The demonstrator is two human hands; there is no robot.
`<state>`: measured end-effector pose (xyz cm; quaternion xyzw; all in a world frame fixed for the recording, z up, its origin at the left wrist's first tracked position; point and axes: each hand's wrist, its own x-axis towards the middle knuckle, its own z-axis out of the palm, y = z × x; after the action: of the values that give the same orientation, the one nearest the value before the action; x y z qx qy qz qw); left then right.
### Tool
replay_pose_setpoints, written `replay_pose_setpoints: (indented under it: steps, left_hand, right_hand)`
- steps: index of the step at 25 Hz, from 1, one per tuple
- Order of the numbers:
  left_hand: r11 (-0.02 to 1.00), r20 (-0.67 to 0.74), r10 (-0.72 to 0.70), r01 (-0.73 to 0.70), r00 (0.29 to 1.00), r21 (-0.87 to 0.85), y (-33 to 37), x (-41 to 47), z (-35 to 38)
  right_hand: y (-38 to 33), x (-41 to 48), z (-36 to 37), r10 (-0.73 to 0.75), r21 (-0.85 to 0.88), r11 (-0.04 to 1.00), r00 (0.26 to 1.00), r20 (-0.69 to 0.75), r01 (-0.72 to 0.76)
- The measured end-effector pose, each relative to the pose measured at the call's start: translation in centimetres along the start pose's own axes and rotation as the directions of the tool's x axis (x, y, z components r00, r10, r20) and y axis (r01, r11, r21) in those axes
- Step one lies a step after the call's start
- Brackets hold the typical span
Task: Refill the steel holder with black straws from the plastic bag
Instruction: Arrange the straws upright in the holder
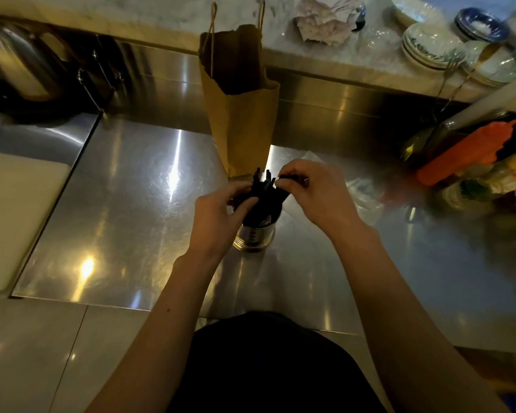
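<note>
Seemingly left hand [218, 210] and right hand [313, 195] pinch black straws [265, 198]; steel holder [253, 237] half-hidden.

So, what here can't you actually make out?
Head view: how full the steel holder is; the left hand, right hand and black straws cover most of its mouth.
Head view: what the brown paper bag holds; its inside is in shadow.
Head view: what is left in the plastic bag; blurred, partly behind the right hand.

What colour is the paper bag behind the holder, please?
The paper bag is brown, clearest in the head view.
</note>
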<state>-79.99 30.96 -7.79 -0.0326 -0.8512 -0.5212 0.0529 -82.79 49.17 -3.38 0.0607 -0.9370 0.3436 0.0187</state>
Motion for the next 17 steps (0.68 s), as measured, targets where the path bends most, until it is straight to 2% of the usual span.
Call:
replay_pose_setpoints:
  steps: [3, 7, 10, 17]
  left_hand:
    - [0.997, 0.098, 0.050, -0.056, 0.994, 0.056, 1.1, 0.5, 0.0]
    - [0.995, 0.223, 0.082, -0.092, 0.971, 0.034, 1.8, 1.7, 0.3]
    - [0.993, 0.246, 0.112, -0.118, 0.963, 0.010, 1.6, 1.9, 0.4]
    - [0.989, 0.203, 0.147, -0.139, 0.968, -0.051, 1.2, 1.6, 0.5]
  right_hand:
    - [-0.3, -0.2, -0.1, -0.032, 0.022, 0.999, 0.999, -0.008, 0.032]
    - [-1.5, -0.1, -0.2, -0.103, 0.030, 0.994, 0.992, 0.071, 0.101]
    - [-1.8, 0.2, -0.3, -0.121, 0.028, 0.993, 0.987, 0.108, 0.119]
    - [-2.3, -0.2, 0.3, -0.123, 0.066, 0.991, 0.989, 0.086, 0.117]
